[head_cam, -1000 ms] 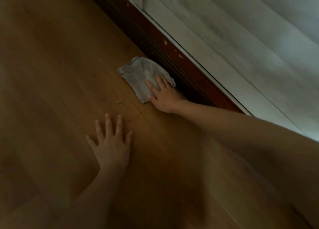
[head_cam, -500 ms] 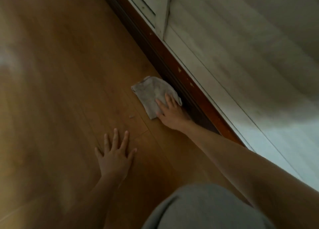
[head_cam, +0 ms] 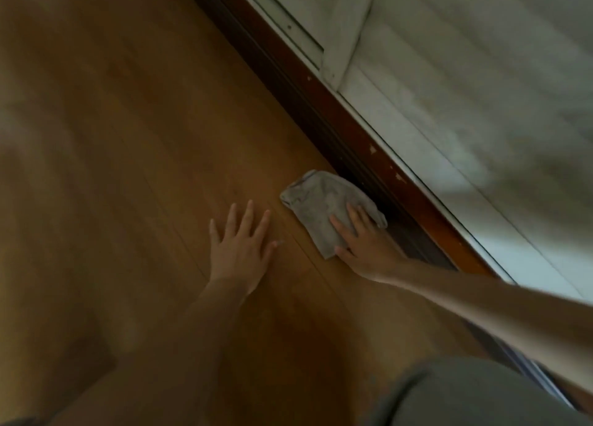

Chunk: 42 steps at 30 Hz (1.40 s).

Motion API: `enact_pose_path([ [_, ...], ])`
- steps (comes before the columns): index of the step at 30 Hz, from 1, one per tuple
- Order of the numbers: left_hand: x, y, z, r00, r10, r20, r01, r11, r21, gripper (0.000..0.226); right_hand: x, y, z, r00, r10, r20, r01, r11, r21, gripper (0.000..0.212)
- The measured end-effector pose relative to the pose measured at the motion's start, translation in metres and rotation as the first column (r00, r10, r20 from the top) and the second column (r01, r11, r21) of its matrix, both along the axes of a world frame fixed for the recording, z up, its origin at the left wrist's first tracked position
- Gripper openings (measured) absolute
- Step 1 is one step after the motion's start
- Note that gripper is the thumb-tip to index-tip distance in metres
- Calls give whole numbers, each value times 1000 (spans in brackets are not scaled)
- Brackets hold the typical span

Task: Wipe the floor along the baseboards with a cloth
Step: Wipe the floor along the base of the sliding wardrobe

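Note:
A grey cloth lies flat on the wooden floor, its far edge against the dark red-brown baseboard. My right hand presses on the cloth's near half with straight, spread fingers. My left hand rests flat on the bare floor just left of the cloth, fingers spread, holding nothing.
The baseboard runs diagonally from the top middle to the lower right, with a white-framed sliding door above it. A grey-clad knee fills the bottom right corner. Open floor stretches to the left.
My left hand has moved forward and now lies close beside the cloth. My right hand still presses the cloth at the baseboard. The view shifted, and a knee has come into the bottom right.

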<state>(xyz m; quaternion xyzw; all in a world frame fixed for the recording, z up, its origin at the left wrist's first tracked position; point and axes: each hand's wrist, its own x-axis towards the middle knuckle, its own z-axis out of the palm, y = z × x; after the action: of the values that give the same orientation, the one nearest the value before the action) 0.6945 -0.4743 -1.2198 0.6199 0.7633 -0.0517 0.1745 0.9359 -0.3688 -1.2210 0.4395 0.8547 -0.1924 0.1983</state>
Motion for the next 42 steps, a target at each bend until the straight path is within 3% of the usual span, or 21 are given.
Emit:
enact_pose_path([
  [4,-45,41,-9,995,-84,-54,82,996,-32,61,-60,66,7,998,59,35,-54,990,-131,65],
  [11,-96,83,-16,987,-163,-11,162,986,-39,61,-165,110,-2,991,-128,-42,126,991,-49,62],
  [16,-104,81,-22,979,-201,24,202,978,-48,61,-122,68,4,981,-190,-50,187,981,-47,56],
  [20,-100,78,-24,983,-159,89,165,985,-56,60,-43,0,15,985,-139,100,129,987,98,67],
  [25,-101,80,-24,984,-155,88,163,982,-96,60,-7,-41,16,973,-142,182,107,976,189,61],
  [29,-103,80,-25,981,-177,76,184,977,-105,63,-64,8,-6,983,-181,8,175,958,226,58],
  [34,-105,82,-24,981,-191,41,195,971,-139,73,-169,73,-12,911,-323,-257,375,908,186,48],
  [42,-105,78,-24,977,-211,30,213,969,-121,73,-68,-19,-30,941,-283,-185,338,821,460,46],
])
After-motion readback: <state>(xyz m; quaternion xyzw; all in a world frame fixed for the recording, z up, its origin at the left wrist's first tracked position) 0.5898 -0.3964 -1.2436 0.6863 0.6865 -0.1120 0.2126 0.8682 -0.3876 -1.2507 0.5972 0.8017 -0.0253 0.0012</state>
